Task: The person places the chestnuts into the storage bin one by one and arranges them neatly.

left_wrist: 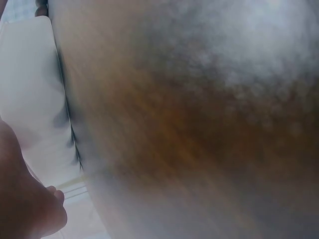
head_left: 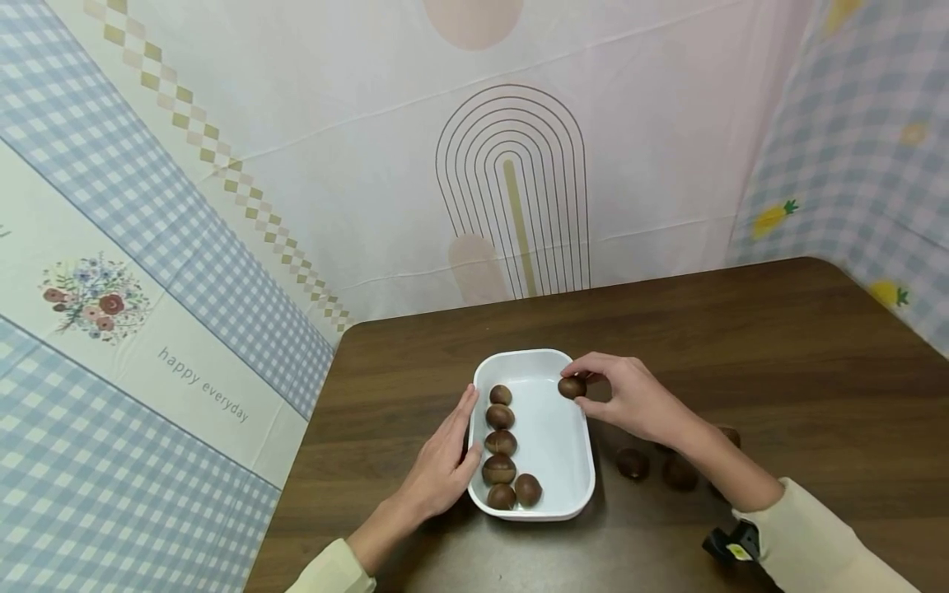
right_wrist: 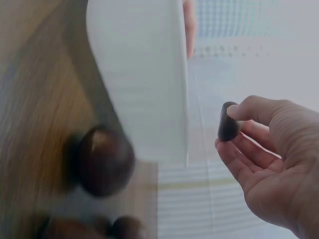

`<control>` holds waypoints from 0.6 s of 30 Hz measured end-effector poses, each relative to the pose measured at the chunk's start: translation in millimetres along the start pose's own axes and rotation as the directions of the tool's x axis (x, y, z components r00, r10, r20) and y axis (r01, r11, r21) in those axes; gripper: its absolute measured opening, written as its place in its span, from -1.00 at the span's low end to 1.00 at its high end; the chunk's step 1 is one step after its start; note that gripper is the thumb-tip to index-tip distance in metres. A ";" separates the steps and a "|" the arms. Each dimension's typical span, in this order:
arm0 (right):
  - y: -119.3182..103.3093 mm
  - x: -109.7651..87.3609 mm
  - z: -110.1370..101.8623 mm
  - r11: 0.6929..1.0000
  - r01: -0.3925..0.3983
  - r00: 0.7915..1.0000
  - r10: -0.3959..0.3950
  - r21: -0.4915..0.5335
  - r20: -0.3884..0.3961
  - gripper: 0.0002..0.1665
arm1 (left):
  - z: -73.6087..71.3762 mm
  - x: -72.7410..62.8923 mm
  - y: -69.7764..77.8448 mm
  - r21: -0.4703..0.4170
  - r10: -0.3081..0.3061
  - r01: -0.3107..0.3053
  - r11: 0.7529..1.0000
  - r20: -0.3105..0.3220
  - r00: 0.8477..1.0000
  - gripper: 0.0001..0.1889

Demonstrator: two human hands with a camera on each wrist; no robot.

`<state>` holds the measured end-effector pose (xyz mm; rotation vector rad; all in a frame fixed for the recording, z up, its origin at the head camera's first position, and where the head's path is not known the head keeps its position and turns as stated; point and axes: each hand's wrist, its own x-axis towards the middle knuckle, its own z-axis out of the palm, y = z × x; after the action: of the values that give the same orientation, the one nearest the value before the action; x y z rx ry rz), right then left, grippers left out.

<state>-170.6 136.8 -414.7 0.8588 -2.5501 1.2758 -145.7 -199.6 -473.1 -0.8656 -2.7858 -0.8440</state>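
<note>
A white rectangular dish (head_left: 549, 445) stands on the wooden table. Along its left side lies a column of brown chestnuts (head_left: 500, 443), with one more chestnut (head_left: 528, 489) beside the lowest. My left hand (head_left: 443, 461) rests against the dish's left wall, its fingers straight. Between thumb and fingertips, my right hand (head_left: 630, 397) pinches a chestnut (head_left: 572, 387) over the upper right rim. In the right wrist view this chestnut (right_wrist: 229, 122) shows above the rim, apart from the dish wall (right_wrist: 144, 74). The left wrist view shows part of the left hand (left_wrist: 30, 199) near the dish.
Several loose chestnuts (head_left: 679, 472) lie on the table right of the dish, partly hidden under my right forearm. The wooden table (head_left: 400, 371) ends at a wall hung with patterned cloth (head_left: 371, 165). A black strap device (head_left: 732, 543) sits at my right cuff.
</note>
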 end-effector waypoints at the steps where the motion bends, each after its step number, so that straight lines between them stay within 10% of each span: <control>1: -3.1 1.6 2.4 1.000 0.010 1.000 -0.010 0.004 0.004 -0.55 | 0.1 -0.1 -0.2 -0.001 0.000 0.000 1.000 0.000 1.000 -0.19; 18: -22.2 12.2 49.8 0.996 0.074 0.992 -0.079 0.052 0.094 -0.62 | 1.3 1.7 -1.7 0.002 0.026 -0.026 1.000 -0.008 1.000 -0.20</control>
<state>-162.9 82.5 -425.9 1.0419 -2.5406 1.3084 -148.0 -199.2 -474.6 -0.8936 -2.7620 -0.8394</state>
